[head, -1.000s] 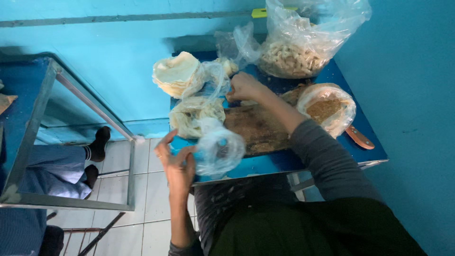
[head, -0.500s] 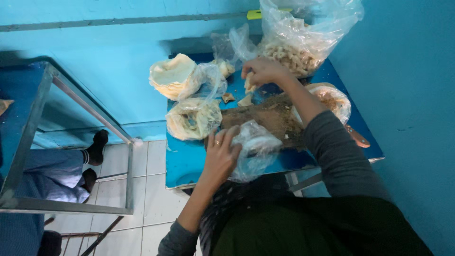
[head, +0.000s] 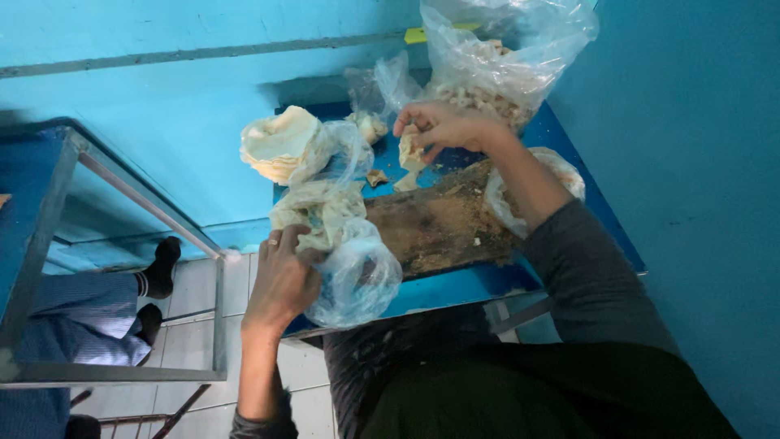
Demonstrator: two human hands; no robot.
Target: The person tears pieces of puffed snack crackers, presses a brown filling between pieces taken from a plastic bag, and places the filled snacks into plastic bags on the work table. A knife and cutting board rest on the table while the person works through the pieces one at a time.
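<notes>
Step in hand: bagging, as far as I can judge. The right hand [head: 443, 126] lifts a pale piece of food [head: 411, 150] off the blue worktop [head: 455, 289], while the left hand [head: 284, 280] steadies a clear plastic bag [head: 357, 272] at the near edge.
Left hand: fingers curled and clamped on the gathered neck of the clear plastic bag.
Right hand: fingers pinched together around the pale piece of food, just above the worktop, in front of the big bag [head: 496, 65].
Next move calls for: the small bag's mouth held open and steady, and the piece carried across the wooden board [head: 443, 223] without dropping crumbs; this is my reading only.
Piece of food: cream-coloured, irregular, thin and flaky-looking; likely brittle.
Clear plastic bag: thin, crinkled, puffed out, overhanging the worktop's front edge; contents hard to tell.
Around it: a stack of pale round wafers [head: 280, 146] in plastic at the far left, a lumpy filled bag [head: 321, 211] touching the held one, loose scraps [head: 378, 175] beside the board, another bag [head: 561, 171] partly hidden behind the right forearm.
Off the worktop: a seated person's legs [head: 97, 317] lower left, beside a metal frame [head: 146, 211].
</notes>
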